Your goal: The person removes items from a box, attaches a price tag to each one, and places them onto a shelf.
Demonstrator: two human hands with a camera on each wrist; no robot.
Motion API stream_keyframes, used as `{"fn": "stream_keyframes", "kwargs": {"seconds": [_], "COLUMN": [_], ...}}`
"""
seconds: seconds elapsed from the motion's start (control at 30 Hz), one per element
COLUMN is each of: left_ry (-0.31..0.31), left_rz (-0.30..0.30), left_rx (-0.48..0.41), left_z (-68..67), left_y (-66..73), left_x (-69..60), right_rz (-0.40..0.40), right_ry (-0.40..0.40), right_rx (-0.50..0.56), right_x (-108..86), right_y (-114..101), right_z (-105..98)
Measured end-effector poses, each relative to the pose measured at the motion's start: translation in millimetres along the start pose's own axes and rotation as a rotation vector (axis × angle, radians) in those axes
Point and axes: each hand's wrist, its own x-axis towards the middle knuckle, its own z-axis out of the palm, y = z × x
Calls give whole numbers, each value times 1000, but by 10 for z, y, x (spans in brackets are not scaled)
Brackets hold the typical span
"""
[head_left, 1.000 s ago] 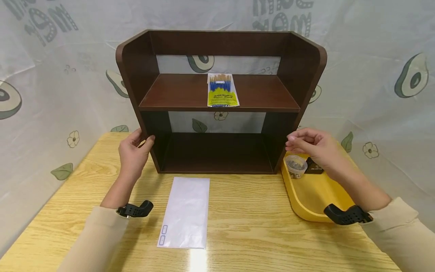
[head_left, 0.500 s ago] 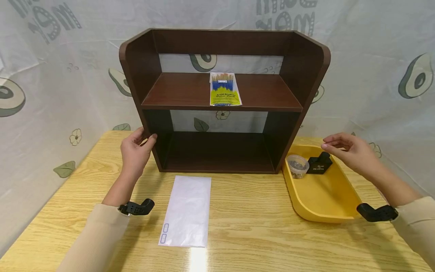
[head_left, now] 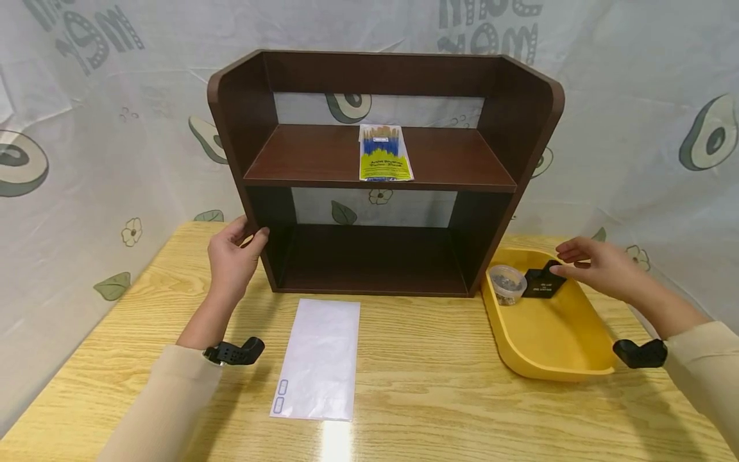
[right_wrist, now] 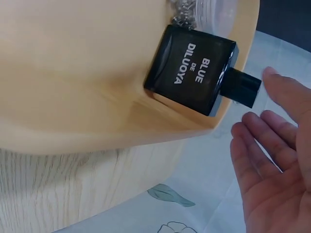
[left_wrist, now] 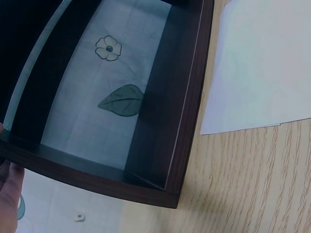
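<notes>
My left hand point(head_left: 232, 260) grips the left side panel of the dark brown shelf point(head_left: 381, 72), thumb on the inner face and fingers outside. In the left wrist view only a bit of that hand point(left_wrist: 9, 199) shows at the panel's edge. My right hand point(head_left: 603, 266) hovers at the far end of the yellow tray point(head_left: 508, 346). Its fingers are spread around the cap of a black perfume bottle point(right_wrist: 192, 70), which stands in the tray. In the right wrist view a small gap shows between thumb and cap.
Beside the bottle, a clear plastic tub point(head_left: 508, 287) holds small metal bits. A pack of artist brushes point(head_left: 385, 157) lies on the upper shelf board. A white sheet point(head_left: 317, 359) lies on the wooden table point(head_left: 433, 385) in front of the shelf. Patterned cloth hangs behind.
My right hand has moved right, away from the shelf's right side, then lowered toward the perfume bottle's cap. The left hand has stayed on the side panel.
</notes>
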Motion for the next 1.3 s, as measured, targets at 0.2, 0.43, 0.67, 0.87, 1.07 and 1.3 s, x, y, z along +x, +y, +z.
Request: {"fn": "stream_keyframes", "kwargs": {"seconds": [0.2,0.43,0.67,0.87,1.07,1.3], "left_ry": [-2,-4,3,1,-2,-7], "left_rz": [6,8,7,8,4,1], "left_rx": [9,8,19,12,15,40], "left_z": [-4,6,2,-7,-12,-16], "left_y": [5,0,-5,-6,-2,5], "left_x": [-3,8,6,1,-4,4], "right_rz": [-3,-23,-77,-113,-120,-100], "right_ry": [-96,-98,-80,-67,-60,-68], "right_rx": [-26,-43,-69,-92,-121,-153], "right_x": [77,119,160,175,172,166], "right_y": [49,84,114,118,111,111], "right_z": [38,114,160,188,189,177]}}
